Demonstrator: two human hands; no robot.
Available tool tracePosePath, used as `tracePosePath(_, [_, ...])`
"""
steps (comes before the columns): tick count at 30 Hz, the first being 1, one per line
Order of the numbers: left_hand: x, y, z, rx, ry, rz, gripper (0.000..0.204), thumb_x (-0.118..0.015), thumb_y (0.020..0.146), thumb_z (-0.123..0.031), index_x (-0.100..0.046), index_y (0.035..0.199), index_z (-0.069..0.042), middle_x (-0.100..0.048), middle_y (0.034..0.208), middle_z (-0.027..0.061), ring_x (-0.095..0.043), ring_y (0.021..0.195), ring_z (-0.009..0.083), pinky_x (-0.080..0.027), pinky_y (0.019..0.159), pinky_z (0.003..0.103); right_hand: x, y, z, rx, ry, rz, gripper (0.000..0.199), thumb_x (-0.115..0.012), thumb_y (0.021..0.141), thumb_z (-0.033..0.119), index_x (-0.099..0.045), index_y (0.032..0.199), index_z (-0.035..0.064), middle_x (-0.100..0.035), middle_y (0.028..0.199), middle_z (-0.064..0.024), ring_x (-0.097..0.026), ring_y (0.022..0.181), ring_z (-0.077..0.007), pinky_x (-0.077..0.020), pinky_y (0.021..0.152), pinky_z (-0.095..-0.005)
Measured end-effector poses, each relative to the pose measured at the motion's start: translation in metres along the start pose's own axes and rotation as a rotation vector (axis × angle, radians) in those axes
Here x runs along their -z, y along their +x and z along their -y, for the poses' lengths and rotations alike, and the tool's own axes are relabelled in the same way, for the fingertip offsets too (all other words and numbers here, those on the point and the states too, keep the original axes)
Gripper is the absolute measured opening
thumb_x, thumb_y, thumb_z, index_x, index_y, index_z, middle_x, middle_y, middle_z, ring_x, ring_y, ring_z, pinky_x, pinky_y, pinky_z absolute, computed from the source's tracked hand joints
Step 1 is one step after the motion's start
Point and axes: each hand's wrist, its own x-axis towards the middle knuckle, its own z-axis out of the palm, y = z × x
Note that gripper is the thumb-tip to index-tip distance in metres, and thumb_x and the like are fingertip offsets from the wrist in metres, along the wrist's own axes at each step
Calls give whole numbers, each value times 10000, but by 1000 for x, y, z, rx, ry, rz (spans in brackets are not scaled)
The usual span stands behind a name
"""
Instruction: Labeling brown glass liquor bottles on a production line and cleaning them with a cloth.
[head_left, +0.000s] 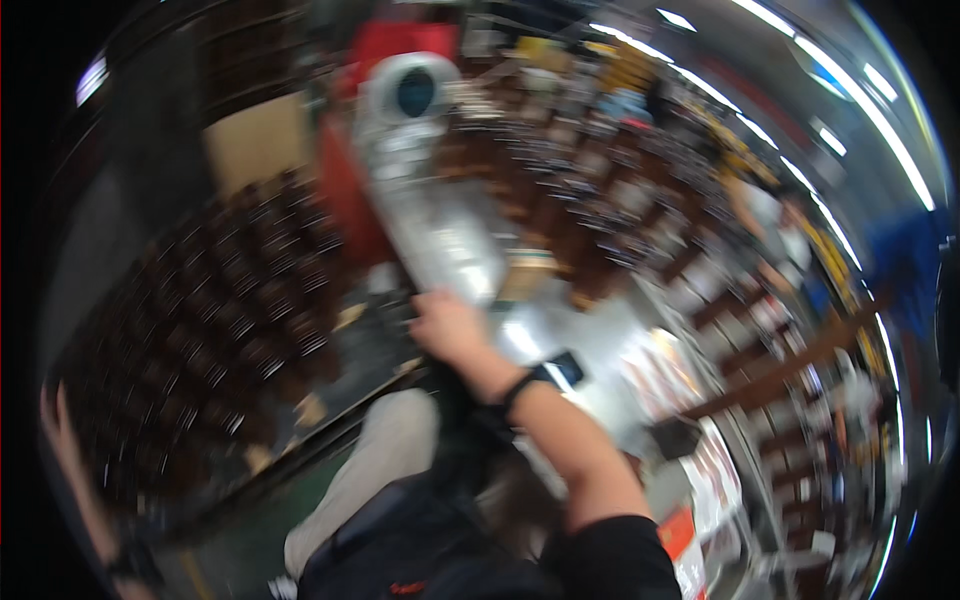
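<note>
Blurrily, a fisheye view from the head looks down on a workshop, everything smeared by motion. The person's right hand [448, 325] reaches forward from the lower middle of the frame, its forearm bare below a black sleeve, with a dark smartwatch [560, 371] strapped at the wrist. That hand rests against the near end of a long silver machine housing [440, 225], which runs away from the person toward the top of the picture and ends in a round white-rimmed opening [414, 92] with a dark blue centre. Whether the fingers close around the housing or only press on it cannot be told; they are curled and partly hidden by blur. A red part [345, 190] sits just beside the housing on its left. The left hand [58, 420] shows only at the far left edge, well apart from the machine, with a dark band at its wrist; its fingers point upward, and their spread cannot be told. Dark brown racks [210, 300] of small repeated pieces fill the left half. More racks [620, 190] stretch away on the right. The person's pale trouser leg [385, 450] shows below the right hand.
</note>
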Motion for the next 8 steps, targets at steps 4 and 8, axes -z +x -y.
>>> tracePosePath(4, [77,-57,28,108,127,-119,461,-659,924,-259,-593,1269,40,-683,1137,165,-646,1013,203,-489,892,325,9,-7,11,-83,-26,-119,372,-654,861,339,-686,1155,113,-662,1022,-176,-657,925,-359,-532,798,-443])
tracePosePath(8, [165,-116,69,315,400,-527,498,-668,911,-339,-603,1255,16,-582,1304,208,-553,1228,312,-412,1051,391,-15,18,57,-75,11,-33,309,-653,878,301,-689,1128,123,-633,1022,-121,-673,902,-284,-546,762,-368])
